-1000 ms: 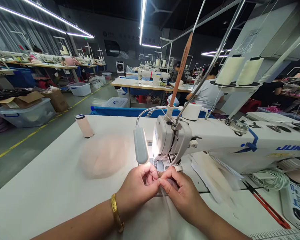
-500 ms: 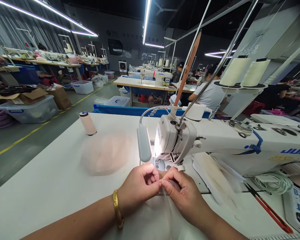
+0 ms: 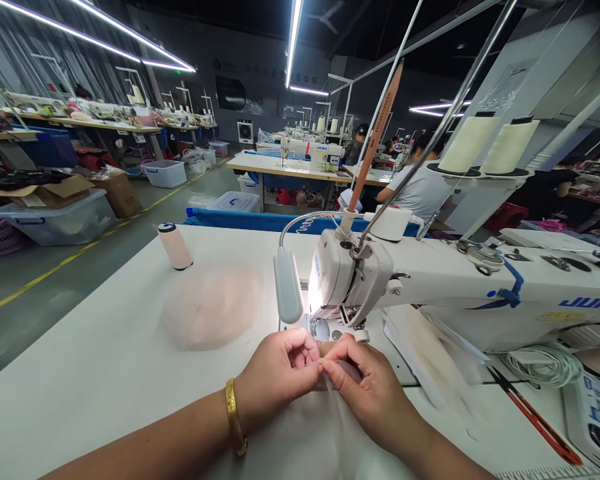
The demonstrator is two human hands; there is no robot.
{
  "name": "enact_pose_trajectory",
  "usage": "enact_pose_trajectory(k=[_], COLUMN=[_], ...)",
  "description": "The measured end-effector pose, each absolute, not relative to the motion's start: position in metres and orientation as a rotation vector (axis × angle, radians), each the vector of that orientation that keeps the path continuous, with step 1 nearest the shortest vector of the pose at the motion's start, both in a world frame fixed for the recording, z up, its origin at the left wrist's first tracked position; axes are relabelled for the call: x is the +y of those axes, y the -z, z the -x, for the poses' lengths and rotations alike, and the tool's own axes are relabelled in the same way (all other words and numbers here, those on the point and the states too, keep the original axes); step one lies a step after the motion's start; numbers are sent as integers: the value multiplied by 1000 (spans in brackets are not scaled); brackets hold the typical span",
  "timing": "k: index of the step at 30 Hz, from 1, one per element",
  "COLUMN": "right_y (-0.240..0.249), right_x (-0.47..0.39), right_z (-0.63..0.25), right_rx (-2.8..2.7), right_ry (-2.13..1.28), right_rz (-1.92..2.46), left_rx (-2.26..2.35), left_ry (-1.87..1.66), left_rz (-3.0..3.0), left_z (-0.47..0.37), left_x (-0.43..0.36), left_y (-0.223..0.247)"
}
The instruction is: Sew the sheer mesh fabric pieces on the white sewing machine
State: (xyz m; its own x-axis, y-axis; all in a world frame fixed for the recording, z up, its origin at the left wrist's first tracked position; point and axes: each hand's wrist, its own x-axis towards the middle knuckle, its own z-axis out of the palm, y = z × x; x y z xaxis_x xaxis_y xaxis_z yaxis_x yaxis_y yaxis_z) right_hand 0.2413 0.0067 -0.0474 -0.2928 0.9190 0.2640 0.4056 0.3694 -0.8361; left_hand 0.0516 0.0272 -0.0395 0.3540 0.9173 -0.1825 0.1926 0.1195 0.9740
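Observation:
My left hand (image 3: 286, 370), with a gold bangle at the wrist, is closed in a pinch on a piece of thin sheer fabric (image 3: 334, 407). Fingertip to fingertip with it, my right hand (image 3: 367, 383) pinches the same fabric. A pale strip of it hangs down between the hands toward me. Both hands are just in front of the needle area of a white sewing machine (image 3: 337, 273), whose presser foot is partly hidden. A lamp (image 3: 288, 287) lights that spot. Left of the hands lies a sheer pinkish piece of fabric (image 3: 213, 303) on the white table (image 3: 105, 387).
A pink thread spool (image 3: 175, 247) stands at the table's far left. Right of the machine needle lie more sheer pieces (image 3: 430, 347), red-handled snips (image 3: 535, 417) and a coil of pale cord (image 3: 545, 365). Two cream thread cones (image 3: 470, 143) stand above. A person in white (image 3: 417, 190) sits beyond.
Almost nothing differs. Both hands keep the same pinch on the fabric at the same place, and the view has shifted very slightly.

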Motion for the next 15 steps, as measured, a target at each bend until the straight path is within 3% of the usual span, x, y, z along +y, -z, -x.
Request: enact_pose_trajectory(k=[15], right_y=[49], right_x=[8], right_z=[-241], right_rx=[-1862], right_ry=[-874], right_rz=[1153], left_rx=[1043], left_ry=[-799], left_rz=[-1333], left_z=[-52], left_x=[27], left_y=[43])
